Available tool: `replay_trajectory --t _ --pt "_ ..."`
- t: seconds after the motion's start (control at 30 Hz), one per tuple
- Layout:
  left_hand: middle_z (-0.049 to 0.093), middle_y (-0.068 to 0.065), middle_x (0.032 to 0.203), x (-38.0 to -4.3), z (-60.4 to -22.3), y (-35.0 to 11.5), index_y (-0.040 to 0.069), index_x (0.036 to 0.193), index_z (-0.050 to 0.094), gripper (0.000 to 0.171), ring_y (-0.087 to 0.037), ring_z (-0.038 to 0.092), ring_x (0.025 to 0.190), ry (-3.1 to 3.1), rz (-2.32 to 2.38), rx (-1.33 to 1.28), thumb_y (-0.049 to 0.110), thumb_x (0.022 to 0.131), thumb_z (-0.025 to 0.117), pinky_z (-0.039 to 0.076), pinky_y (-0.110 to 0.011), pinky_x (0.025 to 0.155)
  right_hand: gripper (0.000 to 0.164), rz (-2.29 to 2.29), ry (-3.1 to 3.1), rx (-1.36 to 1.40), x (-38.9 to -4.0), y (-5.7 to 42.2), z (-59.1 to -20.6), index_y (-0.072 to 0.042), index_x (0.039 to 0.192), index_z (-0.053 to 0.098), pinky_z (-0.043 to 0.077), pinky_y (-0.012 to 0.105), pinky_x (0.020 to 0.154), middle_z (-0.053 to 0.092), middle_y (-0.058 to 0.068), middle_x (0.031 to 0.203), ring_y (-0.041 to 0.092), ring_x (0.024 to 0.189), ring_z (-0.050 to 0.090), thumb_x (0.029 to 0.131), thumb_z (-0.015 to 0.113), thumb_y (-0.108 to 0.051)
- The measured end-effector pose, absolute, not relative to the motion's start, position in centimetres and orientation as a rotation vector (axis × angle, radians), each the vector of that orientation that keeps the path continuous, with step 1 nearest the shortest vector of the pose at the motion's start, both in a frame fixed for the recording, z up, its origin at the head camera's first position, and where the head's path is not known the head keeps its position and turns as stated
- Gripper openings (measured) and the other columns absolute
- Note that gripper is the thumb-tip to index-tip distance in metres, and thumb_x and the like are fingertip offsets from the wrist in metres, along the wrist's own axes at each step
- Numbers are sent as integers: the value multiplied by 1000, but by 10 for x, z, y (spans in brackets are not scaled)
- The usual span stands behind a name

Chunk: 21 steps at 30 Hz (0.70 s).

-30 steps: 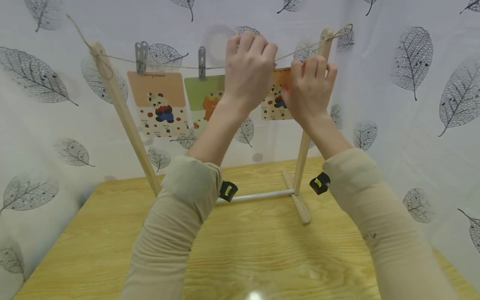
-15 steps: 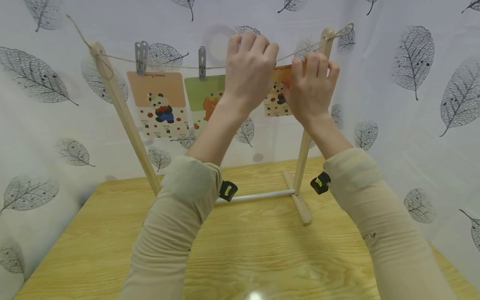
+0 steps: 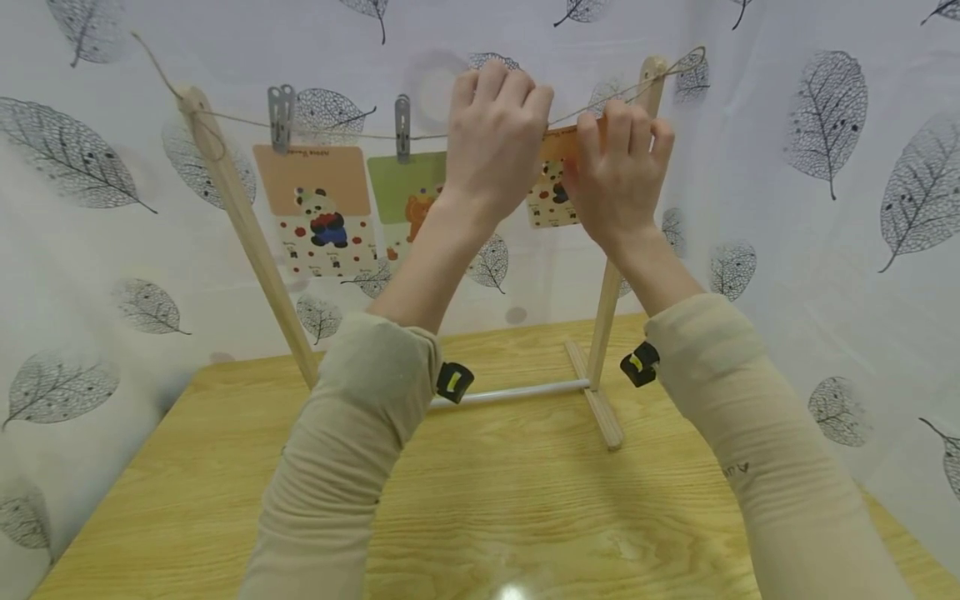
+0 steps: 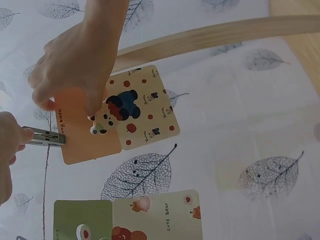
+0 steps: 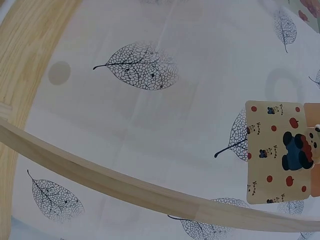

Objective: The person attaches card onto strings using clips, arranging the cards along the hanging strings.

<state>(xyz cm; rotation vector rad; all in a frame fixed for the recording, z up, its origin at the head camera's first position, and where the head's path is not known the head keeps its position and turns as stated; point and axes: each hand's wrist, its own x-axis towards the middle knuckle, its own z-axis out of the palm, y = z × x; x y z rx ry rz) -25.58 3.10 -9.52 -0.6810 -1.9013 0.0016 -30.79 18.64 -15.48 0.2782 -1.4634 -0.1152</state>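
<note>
At the twine line point(image 3: 341, 133), my left hand point(image 3: 498, 142) pinches a metal clothespin point(image 4: 44, 136); the left wrist view shows its tip overlapping the top edge of an orange-and-cream panda card point(image 4: 137, 112). Whether the clothespin bites the card cannot be told. My right hand point(image 3: 618, 175) holds that card near its top, thumb on the front and other fingers behind. To the left hang another panda card point(image 3: 318, 208) and a green bear card point(image 3: 397, 187), each under a grey clothespin point(image 3: 281, 117). The right wrist view catches only part of the held card point(image 5: 272, 155).
The twine spans two wooden posts point(image 3: 247, 225), joined low down by a white rod point(image 3: 525, 390). A wooden foot point(image 3: 600, 412) rests on the wood-grain table point(image 3: 487, 500). Behind hangs a white cloth point(image 3: 772, 217) with leaf prints.
My right hand has risen slightly, lifting the panda card until its top edge lies by the twine. My left hand stays almost in place.
</note>
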Motion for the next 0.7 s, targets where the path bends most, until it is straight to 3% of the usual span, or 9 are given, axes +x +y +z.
replay_trajectory --t 0.7 --pt "63 -7 109 -251 -87 28 5 112 63 31 -23 48 105 -2027 10 -698 3 87 45 32 -34 94 17 -121 -1328 377 -313 190 -155 -8 104 48 33 46 77 50 14 101 31 92 48 87 45 -10"
